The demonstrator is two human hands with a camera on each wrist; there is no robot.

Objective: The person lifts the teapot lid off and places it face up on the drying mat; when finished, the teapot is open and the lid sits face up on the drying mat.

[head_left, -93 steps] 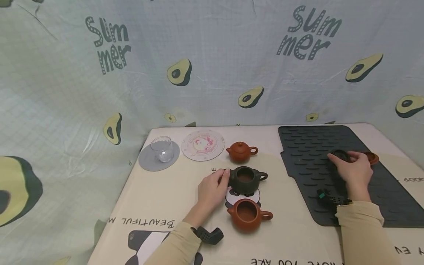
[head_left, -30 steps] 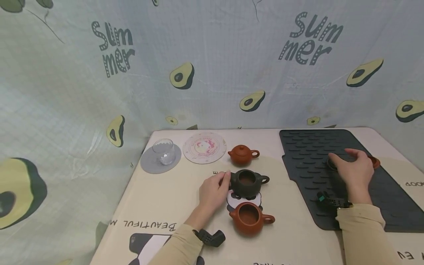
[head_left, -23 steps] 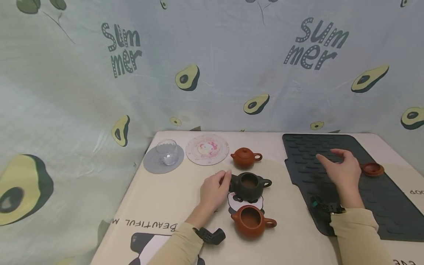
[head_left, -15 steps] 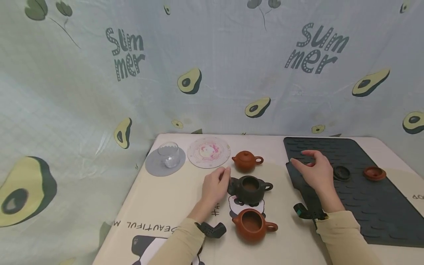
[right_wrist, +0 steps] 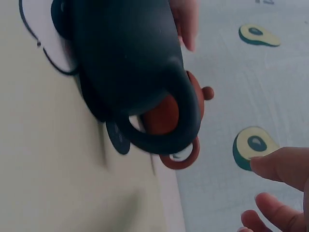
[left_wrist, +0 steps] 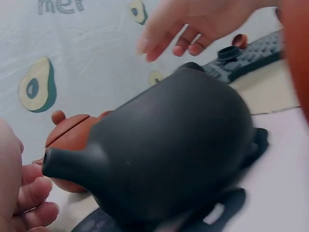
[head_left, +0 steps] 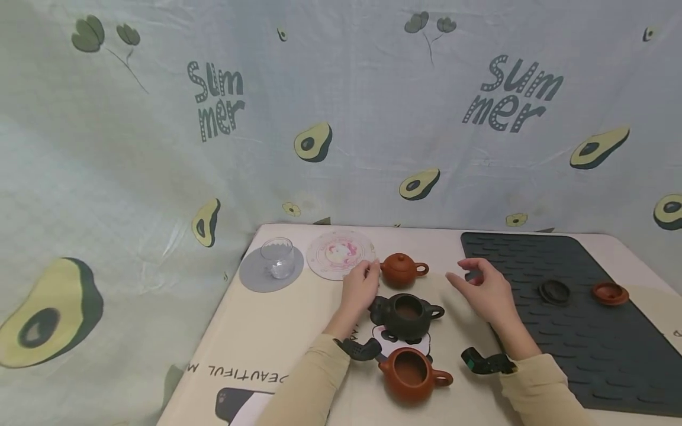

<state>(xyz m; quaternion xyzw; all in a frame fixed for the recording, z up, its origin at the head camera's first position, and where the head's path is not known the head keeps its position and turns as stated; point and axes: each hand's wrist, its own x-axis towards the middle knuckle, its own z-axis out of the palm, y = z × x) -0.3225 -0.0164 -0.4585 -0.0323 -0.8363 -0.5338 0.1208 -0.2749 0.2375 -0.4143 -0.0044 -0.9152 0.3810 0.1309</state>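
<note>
The lidded red-brown teapot [head_left: 401, 271] sits between our loose right hand [head_left: 487, 294] and left hand [head_left: 360, 289]; whether we pinch its spout [head_left: 382, 268], we cannot tell.

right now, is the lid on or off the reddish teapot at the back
On: in the left wrist view, the lid sits on the back teapot, its round knob on top.

Through my cameras I see a grey mat [head_left: 258, 279], a pink-patterned disc [head_left: 330, 255] and a ridged mat [head_left: 602, 355] on the printed table [head_left: 266, 331]. A lidded teapot [head_left: 399, 271], a dark teapot [head_left: 407, 322] and an open reddish teapot [head_left: 409, 390] stand on it too.
</note>
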